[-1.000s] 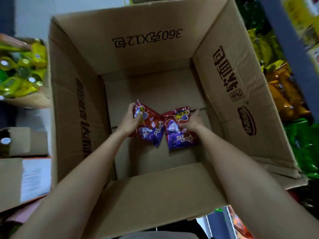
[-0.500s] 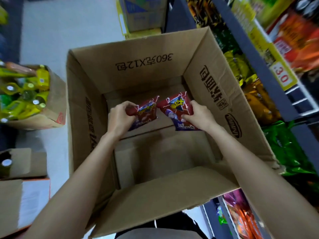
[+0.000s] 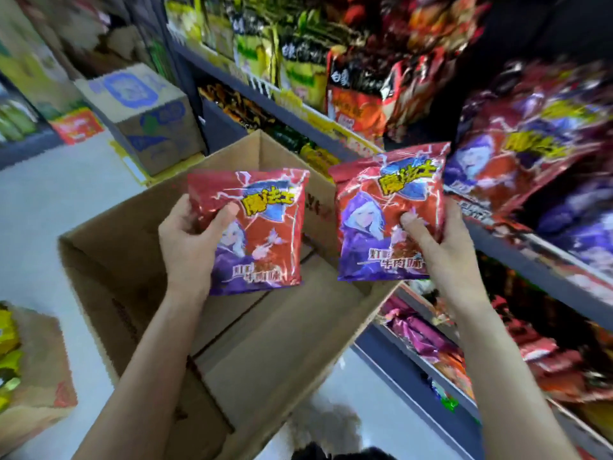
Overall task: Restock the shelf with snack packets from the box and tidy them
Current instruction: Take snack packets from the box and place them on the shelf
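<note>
L hand (image 3: 185, 240) grips pkt A (image 3: 257, 227) over box (image 3: 109, 260) | R hand (image 3: 438, 247) grips pkt B (image 3: 388, 210), upright | shelf row (image 3: 517, 154) lies to your right; R hand nearer, so lead w/ R.

Not much room at 2 o'clock: the shelf (image 3: 544, 273) is already crammed with matching red-purple packets (image 3: 517, 154), right beside the held right packet (image 3: 388, 214). At 6 o'clock the open box (image 3: 109, 260) is seen with bare cardboard inside, so plenty of space there. Floor (image 3: 49, 207) at 9 o'clock is left open too.
</note>
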Available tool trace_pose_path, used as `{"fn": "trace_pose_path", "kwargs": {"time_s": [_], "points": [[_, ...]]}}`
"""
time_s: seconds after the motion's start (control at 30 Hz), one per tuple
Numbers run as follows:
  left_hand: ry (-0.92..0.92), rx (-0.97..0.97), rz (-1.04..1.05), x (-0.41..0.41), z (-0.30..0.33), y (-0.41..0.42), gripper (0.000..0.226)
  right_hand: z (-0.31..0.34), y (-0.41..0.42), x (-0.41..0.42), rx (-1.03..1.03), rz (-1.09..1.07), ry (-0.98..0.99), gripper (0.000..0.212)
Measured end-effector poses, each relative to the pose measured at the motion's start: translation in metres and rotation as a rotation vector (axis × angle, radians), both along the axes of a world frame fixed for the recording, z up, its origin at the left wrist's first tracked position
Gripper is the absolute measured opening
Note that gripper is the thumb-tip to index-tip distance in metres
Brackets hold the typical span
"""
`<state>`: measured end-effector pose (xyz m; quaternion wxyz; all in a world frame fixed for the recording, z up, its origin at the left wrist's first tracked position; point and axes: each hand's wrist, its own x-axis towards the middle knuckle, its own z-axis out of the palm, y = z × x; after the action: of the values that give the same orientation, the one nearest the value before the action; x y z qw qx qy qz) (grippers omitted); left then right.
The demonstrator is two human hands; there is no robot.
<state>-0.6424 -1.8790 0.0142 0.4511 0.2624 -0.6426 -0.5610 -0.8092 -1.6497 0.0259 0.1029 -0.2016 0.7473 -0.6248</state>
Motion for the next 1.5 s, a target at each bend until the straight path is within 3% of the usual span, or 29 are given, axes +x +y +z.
{"fn": "trace_pose_path", "kwargs": {"time_s": [0.27,0.6,0.87,1.13,1.3,1.5], "points": [[-0.112,-0.313,-0.403,-0.067,0.037,0.111,0.015,-0.012,0.139,0.025,0.011,-0.218,-0.035,0.02],[-0.183,-0.296,-0.849,-0.102,0.022,0.334,0.028,-0.014,0.385,0.081,0.048,-0.478,-0.028,0.033],[-0.181,-0.242,-0.949,-0.092,0.009,0.517,0.013,-0.011,0.567,0.125,0.132,-0.574,0.002,0.03],[-0.137,-0.092,-1.095,-0.107,0.019,0.641,0.02,-0.004,0.682,0.128,0.019,-0.755,0.076,0.035],[-0.101,-0.101,-1.198,-0.138,0.023,0.698,0.045,0.007,0.732,0.105,-0.011,-0.872,0.267,0.049],[-0.003,-0.143,-1.12,-0.171,0.03,0.744,0.054,0.014,0.765,0.024,0.078,-0.883,0.518,0.035]]}}
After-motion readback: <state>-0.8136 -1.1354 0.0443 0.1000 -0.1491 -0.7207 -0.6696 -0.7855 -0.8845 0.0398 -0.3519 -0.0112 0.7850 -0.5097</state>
